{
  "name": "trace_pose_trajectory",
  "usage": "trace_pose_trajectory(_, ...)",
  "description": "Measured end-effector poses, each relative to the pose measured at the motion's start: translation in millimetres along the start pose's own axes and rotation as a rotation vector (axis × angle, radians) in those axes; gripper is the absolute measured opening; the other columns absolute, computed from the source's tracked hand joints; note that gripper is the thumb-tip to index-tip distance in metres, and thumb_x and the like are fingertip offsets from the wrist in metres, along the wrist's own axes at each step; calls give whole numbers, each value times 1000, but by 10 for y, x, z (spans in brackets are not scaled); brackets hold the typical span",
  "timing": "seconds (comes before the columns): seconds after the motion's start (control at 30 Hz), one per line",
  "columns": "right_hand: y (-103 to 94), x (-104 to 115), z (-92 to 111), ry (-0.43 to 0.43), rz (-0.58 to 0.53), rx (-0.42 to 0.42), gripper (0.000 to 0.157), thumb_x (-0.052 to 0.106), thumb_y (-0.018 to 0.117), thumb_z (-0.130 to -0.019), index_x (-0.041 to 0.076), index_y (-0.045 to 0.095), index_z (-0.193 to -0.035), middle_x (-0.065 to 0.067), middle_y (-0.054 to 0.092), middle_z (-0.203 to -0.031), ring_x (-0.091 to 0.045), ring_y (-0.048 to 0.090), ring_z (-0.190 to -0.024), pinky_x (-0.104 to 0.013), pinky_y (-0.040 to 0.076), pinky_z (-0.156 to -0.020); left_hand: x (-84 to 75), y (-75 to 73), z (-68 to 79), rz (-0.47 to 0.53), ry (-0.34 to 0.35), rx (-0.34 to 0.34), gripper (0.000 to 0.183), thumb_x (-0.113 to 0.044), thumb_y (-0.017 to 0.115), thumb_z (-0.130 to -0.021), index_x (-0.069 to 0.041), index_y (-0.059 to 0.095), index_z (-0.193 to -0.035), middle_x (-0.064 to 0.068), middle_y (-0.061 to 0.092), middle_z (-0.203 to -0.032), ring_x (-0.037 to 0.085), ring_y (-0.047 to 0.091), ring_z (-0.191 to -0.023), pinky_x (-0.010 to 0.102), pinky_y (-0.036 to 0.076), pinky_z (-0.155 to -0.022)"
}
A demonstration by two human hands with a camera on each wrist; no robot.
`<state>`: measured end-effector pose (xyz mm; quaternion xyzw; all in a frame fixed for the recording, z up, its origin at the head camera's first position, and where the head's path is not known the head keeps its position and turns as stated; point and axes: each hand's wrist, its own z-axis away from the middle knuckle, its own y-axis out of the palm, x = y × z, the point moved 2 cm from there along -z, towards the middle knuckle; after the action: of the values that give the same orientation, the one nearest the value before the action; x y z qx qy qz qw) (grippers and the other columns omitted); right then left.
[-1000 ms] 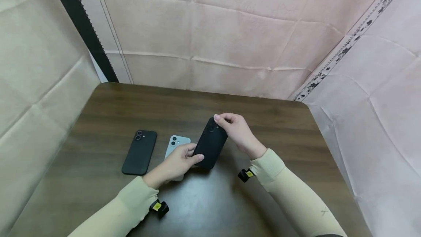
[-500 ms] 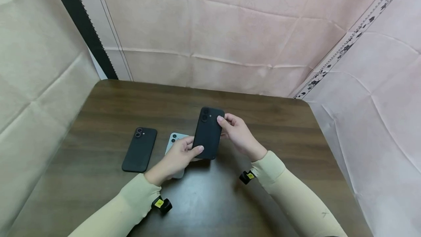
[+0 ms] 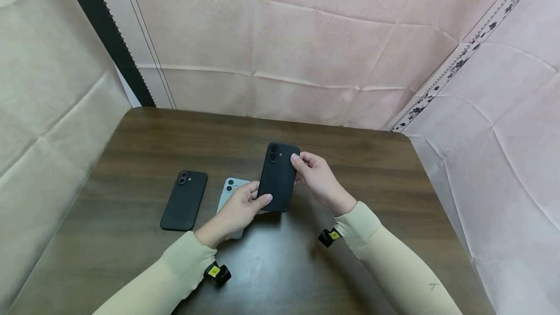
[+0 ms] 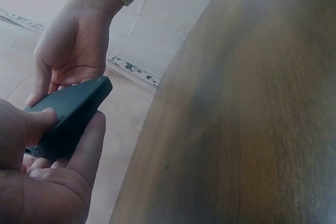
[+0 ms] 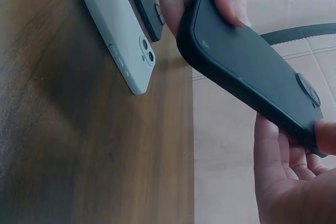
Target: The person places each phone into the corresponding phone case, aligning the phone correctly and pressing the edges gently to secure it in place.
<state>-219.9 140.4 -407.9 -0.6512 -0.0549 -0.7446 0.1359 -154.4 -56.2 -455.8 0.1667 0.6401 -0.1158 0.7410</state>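
Between both hands, a black smartphone [image 3: 278, 176] is held above the table, its back with two camera lenses turned up. My left hand [image 3: 238, 210] grips the lower left corner, thumb on the back and fingers underneath. At the upper right edge my right hand [image 3: 318, 177] pinches it, the thumb [image 5: 326, 136] on the back beside the lenses. Under the left hand lies a pale blue phone [image 3: 230, 187], partly covered by that hand in the head view; more of it shows in the right wrist view. Left of it lies another black phone [image 3: 183, 201], lenses up.
The brown wooden table [image 3: 350, 266] has rounded far corners. Pale cloth [image 3: 306, 52] hangs behind it and at both sides. Each wrist wears a small black camera, such as the left one [image 3: 217, 273].
A second ago the held phone leaned to the right; it has since turned more upright, with its camera end higher. Over the last half second the hands have barely moved.
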Motion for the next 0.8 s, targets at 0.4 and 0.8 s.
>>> trace_pose_trajectory(0.4,-41,-20,7,43,-28,2,36,34,56,-99,-1,61,-104,-14,69,-93,-25,67,-79,-40,55,-74,19,25,-24,-13,8,62,44,-22,55,-100,-10,45,-140,9,58,-132,21,61,-112,36,51,-89)
trace_pose_trajectory(0.8,-38,-32,-3,66,-68,7,34,32,57,-99,-1,62,-103,-12,68,-90,-24,68,-78,-46,53,-79,-47,-32,-45,-73,39,72,39,-25,59,-98,-2,54,-129,13,66,-118,23,66,-103,36,54,-84)
